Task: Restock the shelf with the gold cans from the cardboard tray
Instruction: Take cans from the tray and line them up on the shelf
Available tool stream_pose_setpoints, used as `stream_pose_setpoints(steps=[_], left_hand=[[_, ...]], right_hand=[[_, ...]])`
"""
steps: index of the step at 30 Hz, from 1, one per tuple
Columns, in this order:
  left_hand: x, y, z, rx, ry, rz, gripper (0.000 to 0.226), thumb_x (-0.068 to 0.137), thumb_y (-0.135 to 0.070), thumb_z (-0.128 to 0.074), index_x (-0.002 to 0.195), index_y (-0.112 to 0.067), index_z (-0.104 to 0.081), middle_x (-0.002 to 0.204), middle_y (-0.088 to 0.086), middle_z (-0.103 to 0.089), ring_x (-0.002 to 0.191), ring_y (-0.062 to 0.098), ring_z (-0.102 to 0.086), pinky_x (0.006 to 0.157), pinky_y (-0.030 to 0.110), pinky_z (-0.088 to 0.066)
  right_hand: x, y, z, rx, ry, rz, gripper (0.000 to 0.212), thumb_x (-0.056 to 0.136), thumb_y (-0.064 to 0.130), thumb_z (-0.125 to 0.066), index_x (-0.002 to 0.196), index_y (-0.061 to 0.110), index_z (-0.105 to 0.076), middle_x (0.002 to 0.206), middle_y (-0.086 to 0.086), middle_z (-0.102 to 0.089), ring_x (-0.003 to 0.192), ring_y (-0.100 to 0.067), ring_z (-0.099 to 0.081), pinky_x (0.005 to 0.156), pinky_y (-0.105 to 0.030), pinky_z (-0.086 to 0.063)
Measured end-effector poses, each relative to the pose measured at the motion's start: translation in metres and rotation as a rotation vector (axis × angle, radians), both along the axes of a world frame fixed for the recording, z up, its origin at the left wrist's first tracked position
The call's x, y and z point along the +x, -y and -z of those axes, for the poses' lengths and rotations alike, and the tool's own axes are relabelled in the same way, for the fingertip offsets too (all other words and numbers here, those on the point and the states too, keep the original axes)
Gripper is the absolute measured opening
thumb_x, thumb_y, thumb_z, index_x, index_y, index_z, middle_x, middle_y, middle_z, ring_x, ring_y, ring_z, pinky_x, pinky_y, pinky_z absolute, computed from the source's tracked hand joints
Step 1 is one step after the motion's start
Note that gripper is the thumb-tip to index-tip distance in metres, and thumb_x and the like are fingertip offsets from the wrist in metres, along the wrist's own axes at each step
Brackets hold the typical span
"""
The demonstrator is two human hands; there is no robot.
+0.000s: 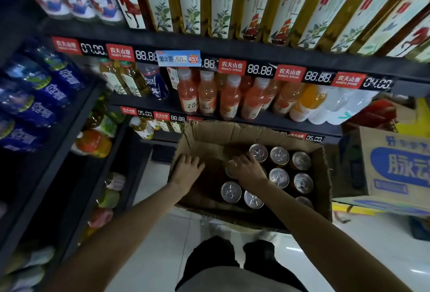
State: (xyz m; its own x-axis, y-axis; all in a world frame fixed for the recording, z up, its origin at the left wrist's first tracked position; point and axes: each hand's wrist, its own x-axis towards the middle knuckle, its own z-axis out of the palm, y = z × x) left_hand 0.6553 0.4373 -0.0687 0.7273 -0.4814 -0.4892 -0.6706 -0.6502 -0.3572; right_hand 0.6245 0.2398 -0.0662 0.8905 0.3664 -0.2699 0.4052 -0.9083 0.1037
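A cardboard tray [323, 175] sits in the centre of the frame, in front of the lower shelves, with its back flap standing up against the shelf edge. In its right half stand several cans [279, 156] with silver pull-tab tops, packed close in rows; their sides are mostly hidden, so the gold colour hardly shows from above. The left part of the tray is bare cardboard. The right hand [247, 167] reaches into the middle of the tray and lies over one can [229, 172] in the left column, fingers curled down around its top, gripping it. The left hand [187, 170] rests on the left wall of the tray with fingers spread and fairly straight, grasping nothing. Above the tray, across the middle of the frame, a shelf [267, 120] carries orange and pink drink bottles [230, 98], and the shelf above it at the top of the frame holds tall tea bottles [221, 5] with white labels. At the left edge of the frame lie blue-labelled water bottles [39, 96]. A blue and white carton [393, 163] stands at the right, just beside the tray. The floor [372, 245] below is pale tile.
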Motion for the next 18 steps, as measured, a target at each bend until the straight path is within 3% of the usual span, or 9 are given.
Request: stream_pose_setpoints(steps=[3,7,11,15,18], left_hand=[[0.002,0.001,0.001,-0.029,-0.004,-0.006,0.067,0.086,-0.004,-0.056,0.144,-0.015,-0.024,0.140,0.018,-0.038,0.122,0.038,-0.044,0.104,0.043,-0.031],[0.003,0.002,-0.016,-0.183,-0.054,-0.046,0.071,0.079,-0.015,-0.069,0.139,-0.018,-0.031,0.136,0.012,-0.044,0.120,0.033,-0.046,0.102,0.041,-0.033],[0.004,-0.004,-0.056,-0.619,-0.172,-0.260,0.076,0.071,-0.034,-0.078,0.134,-0.030,-0.036,0.132,-0.002,-0.048,0.122,0.022,-0.043,0.102,0.036,-0.034],[0.008,0.000,-0.110,-1.132,-0.231,-0.448,0.083,0.054,-0.042,-0.087,0.123,-0.037,-0.041,0.122,-0.010,-0.055,0.113,0.011,-0.051,0.091,0.033,-0.048],[0.012,0.019,-0.145,-1.377,-0.202,-0.489,0.082,0.052,-0.049,-0.085,0.122,-0.031,-0.048,0.120,-0.009,-0.056,0.112,0.009,-0.051,0.092,0.035,-0.047]], right_hand=[[0.006,0.001,0.007,-0.019,0.070,0.006,0.037,0.035,0.035,-0.086,0.069,0.032,-0.073,0.059,0.006,-0.065,0.059,-0.010,-0.063,0.073,-0.024,-0.053],[0.008,0.006,-0.007,0.106,0.052,0.082,0.050,0.029,0.030,-0.090,0.075,0.026,-0.070,0.069,0.005,-0.067,0.067,-0.016,-0.064,0.068,-0.026,-0.051],[-0.003,0.019,-0.046,0.468,0.054,0.305,0.066,0.055,0.034,-0.085,0.116,0.021,-0.061,0.102,-0.007,-0.065,0.098,-0.032,-0.058,0.087,-0.040,-0.044],[-0.019,0.044,-0.104,0.900,0.061,0.529,0.065,0.068,0.037,-0.080,0.126,0.025,-0.054,0.115,0.001,-0.058,0.102,-0.012,-0.054,0.083,-0.029,-0.047],[-0.027,0.061,-0.149,1.275,-0.001,0.642,0.066,0.068,0.036,-0.080,0.126,0.033,-0.048,0.119,0.010,-0.058,0.109,-0.006,-0.057,0.087,-0.025,-0.051]])
